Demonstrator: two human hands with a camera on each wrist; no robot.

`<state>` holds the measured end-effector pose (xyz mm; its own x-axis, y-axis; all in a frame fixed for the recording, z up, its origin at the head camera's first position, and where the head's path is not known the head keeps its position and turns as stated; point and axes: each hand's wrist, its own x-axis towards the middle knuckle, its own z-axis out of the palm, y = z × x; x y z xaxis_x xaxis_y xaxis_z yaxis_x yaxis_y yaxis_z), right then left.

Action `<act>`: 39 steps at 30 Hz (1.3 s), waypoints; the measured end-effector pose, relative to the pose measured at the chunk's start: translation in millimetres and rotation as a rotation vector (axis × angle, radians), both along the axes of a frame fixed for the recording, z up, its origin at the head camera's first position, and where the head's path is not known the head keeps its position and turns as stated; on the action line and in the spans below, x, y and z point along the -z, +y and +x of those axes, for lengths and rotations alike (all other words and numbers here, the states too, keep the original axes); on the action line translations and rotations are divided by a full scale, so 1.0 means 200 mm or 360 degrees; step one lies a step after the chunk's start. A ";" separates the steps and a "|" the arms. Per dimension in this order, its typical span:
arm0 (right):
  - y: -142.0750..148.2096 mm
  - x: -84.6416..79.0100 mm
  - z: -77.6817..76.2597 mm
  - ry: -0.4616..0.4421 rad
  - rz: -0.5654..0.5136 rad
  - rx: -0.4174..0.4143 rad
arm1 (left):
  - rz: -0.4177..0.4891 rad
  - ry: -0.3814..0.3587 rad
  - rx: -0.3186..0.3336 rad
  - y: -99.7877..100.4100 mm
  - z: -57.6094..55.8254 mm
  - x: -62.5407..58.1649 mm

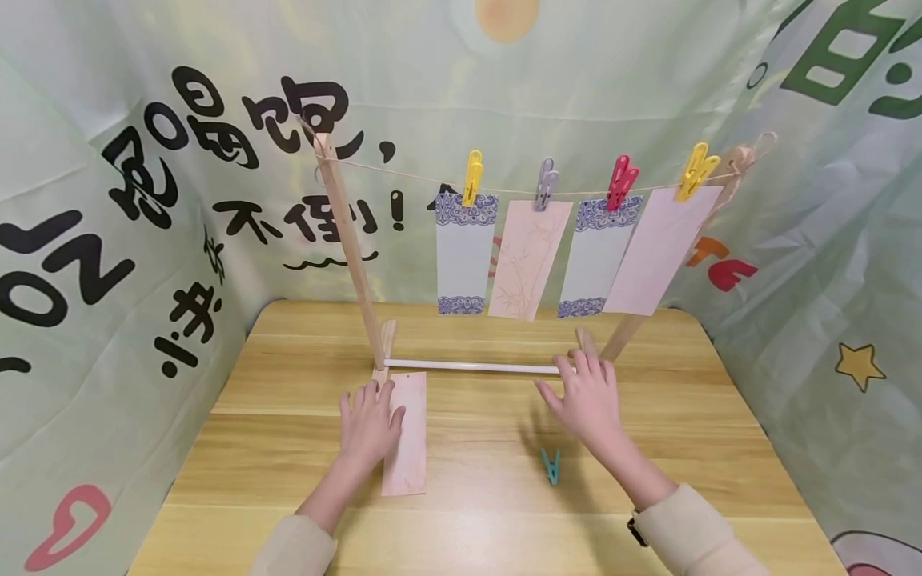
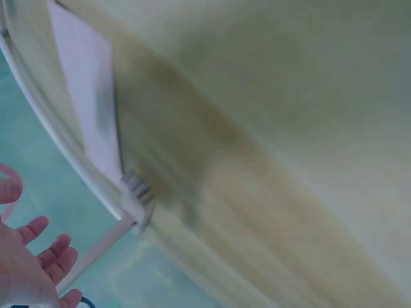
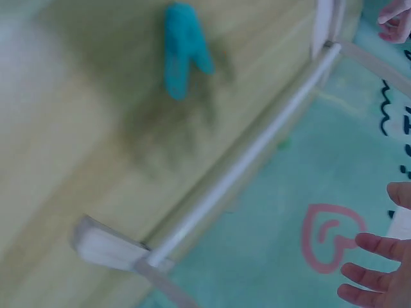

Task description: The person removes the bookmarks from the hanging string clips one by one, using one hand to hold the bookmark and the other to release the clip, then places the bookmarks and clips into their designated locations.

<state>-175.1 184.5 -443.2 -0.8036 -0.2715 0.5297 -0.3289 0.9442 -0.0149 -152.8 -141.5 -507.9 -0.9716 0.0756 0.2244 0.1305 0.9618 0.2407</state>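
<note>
My left hand [image 1: 369,426] hovers, fingers spread, beside a pink paper card [image 1: 410,448] lying on the table; the left wrist view shows nothing in its fingers. On the other side my right hand [image 1: 589,400], also spread and holding nothing, is near the right foot of a wooden stand [image 1: 351,248]. A teal clothespin [image 1: 551,466] lies between the hands, closer to the right one; it also shows in the right wrist view. Several paper cards hang from the stand's string [image 1: 403,174], clipped by yellow [image 1: 471,178], grey [image 1: 546,184] and red [image 1: 621,182] clothespins.
A white rod [image 1: 471,367] joins the stand's two feet low across the wooden table [image 1: 288,448]. The string spans the posts above it, the hanging cards reaching down between them. Printed fabric [image 1: 612,72] encloses the back and sides.
</note>
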 end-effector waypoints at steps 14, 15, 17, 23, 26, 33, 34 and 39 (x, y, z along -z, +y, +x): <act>-0.08 -0.29 -0.07 0.0096 -0.0008 -0.0106 | -0.0035 0.0133 0.0091 0.06 -0.15 -0.18; -0.08 -0.32 -0.08 0.0111 0.0002 -0.0118 | -0.0033 0.0131 0.0095 0.06 -0.15 -0.20; -0.10 -0.35 -0.09 0.0152 0.0014 -0.0152 | -0.0032 0.0141 0.0105 0.07 -0.17 -0.22; -0.14 -0.47 -0.13 0.0268 0.0011 -0.0225 | 0.0026 0.0138 0.0136 0.09 -0.22 -0.29; -0.15 -0.54 -0.13 0.0277 -0.0005 -0.0220 | 0.0048 0.0158 0.0142 0.10 -0.24 -0.32; -0.16 -0.70 -0.14 0.0317 -0.0096 -0.0204 | 0.0162 0.0205 0.0180 0.12 -0.28 -0.39; -0.16 -0.72 -0.14 0.0331 -0.0108 -0.0215 | 0.0181 0.0209 0.0187 0.12 -0.29 -0.40; -0.18 -0.81 -0.15 0.0451 -0.0177 -0.0281 | 0.0240 0.0201 0.0190 0.13 -0.32 -0.45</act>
